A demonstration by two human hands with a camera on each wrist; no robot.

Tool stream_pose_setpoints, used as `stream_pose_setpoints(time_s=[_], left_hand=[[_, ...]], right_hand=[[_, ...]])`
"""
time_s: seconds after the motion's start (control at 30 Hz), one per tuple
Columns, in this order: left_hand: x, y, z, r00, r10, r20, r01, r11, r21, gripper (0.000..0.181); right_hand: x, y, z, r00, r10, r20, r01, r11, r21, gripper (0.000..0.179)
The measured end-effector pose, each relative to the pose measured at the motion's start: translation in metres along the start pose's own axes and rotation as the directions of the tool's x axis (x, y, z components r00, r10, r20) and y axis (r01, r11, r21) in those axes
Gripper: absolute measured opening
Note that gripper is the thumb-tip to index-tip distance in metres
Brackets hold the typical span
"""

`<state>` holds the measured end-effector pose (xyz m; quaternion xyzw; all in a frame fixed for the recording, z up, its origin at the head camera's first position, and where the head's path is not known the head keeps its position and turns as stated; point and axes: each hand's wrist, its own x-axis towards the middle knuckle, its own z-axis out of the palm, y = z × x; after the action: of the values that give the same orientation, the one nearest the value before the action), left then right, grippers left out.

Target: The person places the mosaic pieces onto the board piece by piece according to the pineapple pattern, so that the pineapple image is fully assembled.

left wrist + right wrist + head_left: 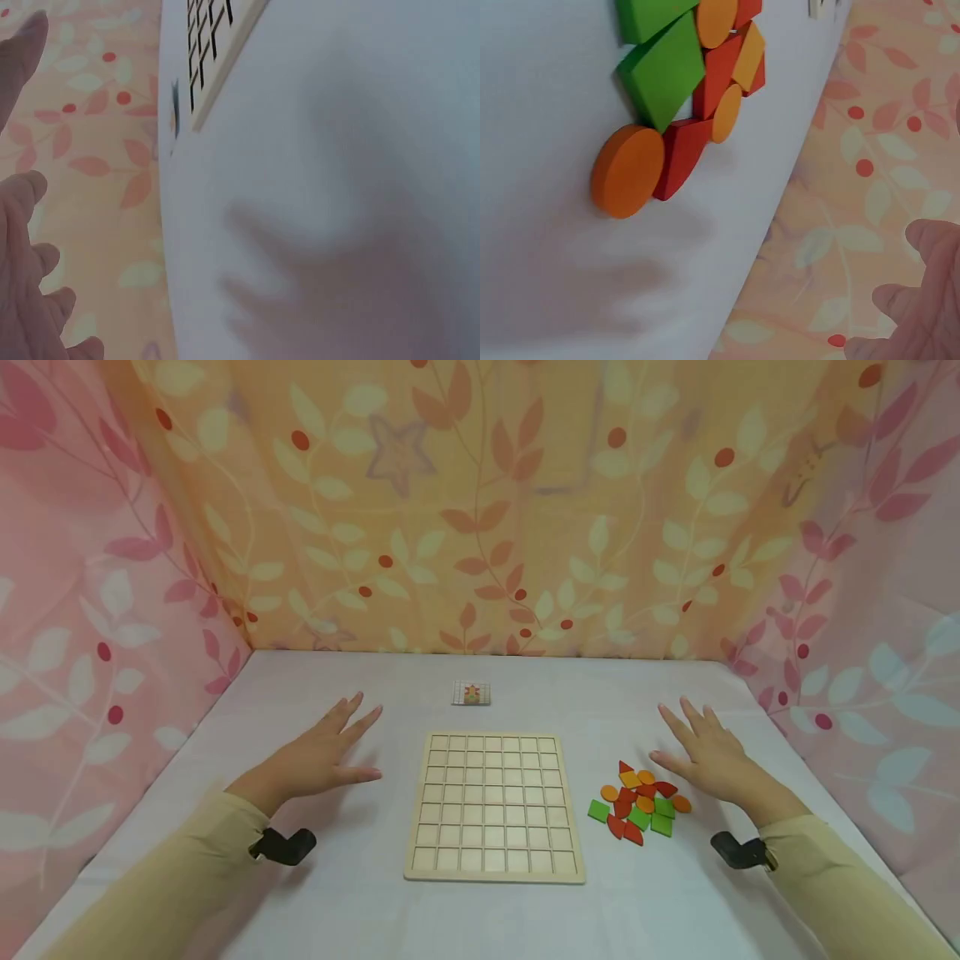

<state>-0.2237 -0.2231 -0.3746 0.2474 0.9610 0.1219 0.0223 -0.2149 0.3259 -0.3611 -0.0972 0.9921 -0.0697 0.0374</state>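
Observation:
My left hand [315,756] hovers over the table to the left of a pale wooden grid board [495,875], its fingers spread and nothing in it. On the other side my right hand [708,756] is held with fingers apart, empty, just beyond a loose pile of flat coloured pieces. The pile has green squares [598,811], orange discs [682,803] and red quarter-round pieces [633,833], some overlapping. In the right wrist view an orange disc [628,172] lies at the pile's edge, against a red piece [681,157]. The board's square cells hold no pieces.
A small card [472,693] with a gridded picture lies behind the board. The white tabletop [360,902] ends at a yellow patterned curtain [480,527], with pink patterned cloth [82,610] at the sides. Each wrist carries a black camera mount [285,846].

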Motion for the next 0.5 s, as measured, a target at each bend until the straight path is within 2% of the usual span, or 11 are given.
stream_pose_setpoints(time_s=[0.23, 0.37, 0.5], left_hand=[[0.009, 0.017, 0.008, 0.999, 0.037, -0.021, -0.040, 0.988, -0.149, 0.094], [0.016, 0.026, 0.015, 0.998, 0.059, 0.022, -0.052, 0.970, -0.239, 0.092], [0.018, 0.033, 0.023, 0.995, 0.054, 0.083, -0.022, 0.938, -0.347, 0.092]], right_hand=[[0.004, -0.004, 0.000, 1.000, -0.029, -0.004, 0.030, 0.994, 0.101, 0.091], [0.006, -0.007, 0.002, 0.999, -0.044, -0.021, 0.046, 0.992, 0.118, 0.088], [0.009, -0.011, 0.003, 0.997, -0.064, -0.034, 0.068, 0.988, 0.137, 0.085]])
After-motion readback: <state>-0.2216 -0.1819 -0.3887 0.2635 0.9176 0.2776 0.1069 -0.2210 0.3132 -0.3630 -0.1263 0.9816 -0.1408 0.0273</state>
